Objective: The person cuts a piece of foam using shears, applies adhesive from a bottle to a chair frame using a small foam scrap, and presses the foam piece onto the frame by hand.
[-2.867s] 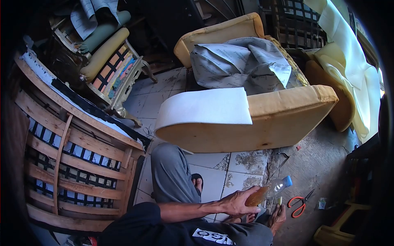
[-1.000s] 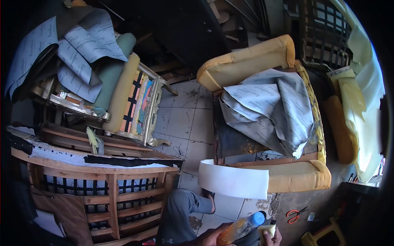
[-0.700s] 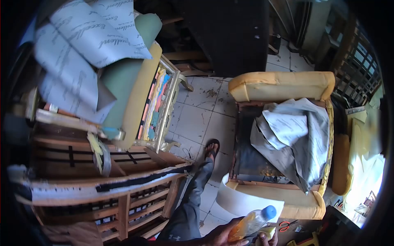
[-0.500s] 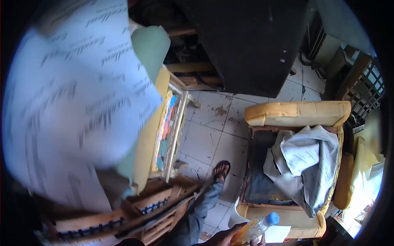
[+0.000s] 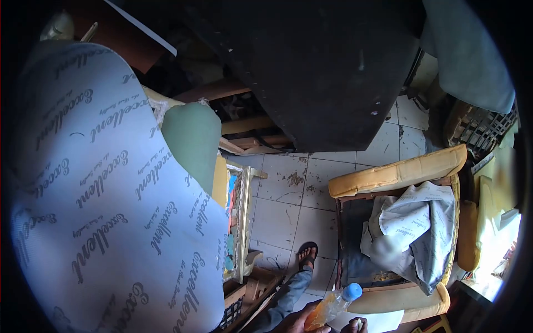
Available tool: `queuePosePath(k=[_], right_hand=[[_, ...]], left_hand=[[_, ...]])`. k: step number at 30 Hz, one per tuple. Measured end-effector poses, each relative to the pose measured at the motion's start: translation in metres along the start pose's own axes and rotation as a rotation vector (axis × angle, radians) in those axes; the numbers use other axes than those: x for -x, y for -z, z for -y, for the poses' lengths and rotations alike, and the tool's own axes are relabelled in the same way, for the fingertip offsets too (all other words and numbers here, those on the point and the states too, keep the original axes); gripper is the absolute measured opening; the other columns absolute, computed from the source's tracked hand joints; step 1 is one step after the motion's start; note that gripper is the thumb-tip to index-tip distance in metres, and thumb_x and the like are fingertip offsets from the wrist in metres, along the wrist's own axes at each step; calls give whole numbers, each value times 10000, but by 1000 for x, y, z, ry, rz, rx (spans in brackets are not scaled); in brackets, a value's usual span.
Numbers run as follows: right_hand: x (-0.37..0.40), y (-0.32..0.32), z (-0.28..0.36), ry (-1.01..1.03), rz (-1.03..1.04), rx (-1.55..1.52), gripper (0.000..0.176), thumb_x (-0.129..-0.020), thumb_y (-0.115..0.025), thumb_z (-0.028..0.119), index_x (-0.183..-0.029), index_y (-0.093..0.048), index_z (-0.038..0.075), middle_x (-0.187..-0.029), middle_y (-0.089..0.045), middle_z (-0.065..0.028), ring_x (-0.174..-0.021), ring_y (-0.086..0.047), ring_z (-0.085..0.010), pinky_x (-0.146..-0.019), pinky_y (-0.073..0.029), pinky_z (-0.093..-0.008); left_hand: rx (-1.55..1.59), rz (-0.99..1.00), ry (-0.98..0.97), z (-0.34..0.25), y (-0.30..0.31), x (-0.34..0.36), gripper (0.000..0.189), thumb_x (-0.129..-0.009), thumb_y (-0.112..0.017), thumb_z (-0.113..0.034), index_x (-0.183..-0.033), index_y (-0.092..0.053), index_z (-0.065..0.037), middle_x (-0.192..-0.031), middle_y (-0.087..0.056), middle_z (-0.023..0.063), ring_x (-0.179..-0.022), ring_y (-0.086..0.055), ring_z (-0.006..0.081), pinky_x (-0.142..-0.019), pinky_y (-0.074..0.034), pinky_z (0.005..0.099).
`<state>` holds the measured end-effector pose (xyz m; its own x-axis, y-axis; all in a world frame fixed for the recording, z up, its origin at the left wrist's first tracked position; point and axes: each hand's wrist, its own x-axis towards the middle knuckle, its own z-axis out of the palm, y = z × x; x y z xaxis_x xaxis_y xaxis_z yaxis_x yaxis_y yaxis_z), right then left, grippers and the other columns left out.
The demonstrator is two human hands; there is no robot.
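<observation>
At the bottom edge, my left hand (image 5: 300,321) is wrapped round a clear plastic bottle (image 5: 332,308) with a blue cap and orange-yellow contents. The bottle leans up to the right. Close to its right side, my right hand (image 5: 354,326) is closed, partly cut off by the frame, with a small pale tip showing at the fingers; I cannot make out what it is. A white sheet (image 5: 383,322) lies beyond this hand. On the left, a large piece of white fabric printed "Excellent" (image 5: 127,194) is draped over a green padded piece (image 5: 194,141) and a chair frame.
An armchair frame with yellow foam arms (image 5: 397,169) stands right, crumpled printed fabric (image 5: 411,227) on its seat. A dark panel (image 5: 311,72) stands ahead. Wooden framework (image 5: 255,291) lies lower left. My sandalled foot (image 5: 307,254) is on the tiled floor (image 5: 277,222), which has debris.
The view has shifted, and the printed fabric on the left now shows lower and sharper. My right hand appears farther to the right of the bottle, which stays in my left hand.
</observation>
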<state>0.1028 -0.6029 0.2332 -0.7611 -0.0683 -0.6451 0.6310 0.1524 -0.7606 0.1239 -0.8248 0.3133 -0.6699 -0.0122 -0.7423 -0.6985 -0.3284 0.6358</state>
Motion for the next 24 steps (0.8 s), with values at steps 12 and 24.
queuePosePath(k=[12,24], right_hand=[[14,3,15,-480,260,40,338,-1025,-617,348,-1188,-591,52,-874,-651,-39,-714,-571,-103,-586,-443,-242],[1,-18,13,-392,287,266,348,-1000,-622,319,-1210,-578,46,-1008,-680,-150,-847,-653,-254,-744,-546,-354]], left_hand=[[230,-80,-12,72,-20,-9,700,-946,-724,-104,-1533,-349,-32,-1404,-523,169,-1311,-529,257,-1118,-394,380],[-87,-221,-239,17,-17,-16,803,-891,-774,-21,-1557,-329,-68,-1413,-506,108,-1288,-507,218,-1055,-439,360]])
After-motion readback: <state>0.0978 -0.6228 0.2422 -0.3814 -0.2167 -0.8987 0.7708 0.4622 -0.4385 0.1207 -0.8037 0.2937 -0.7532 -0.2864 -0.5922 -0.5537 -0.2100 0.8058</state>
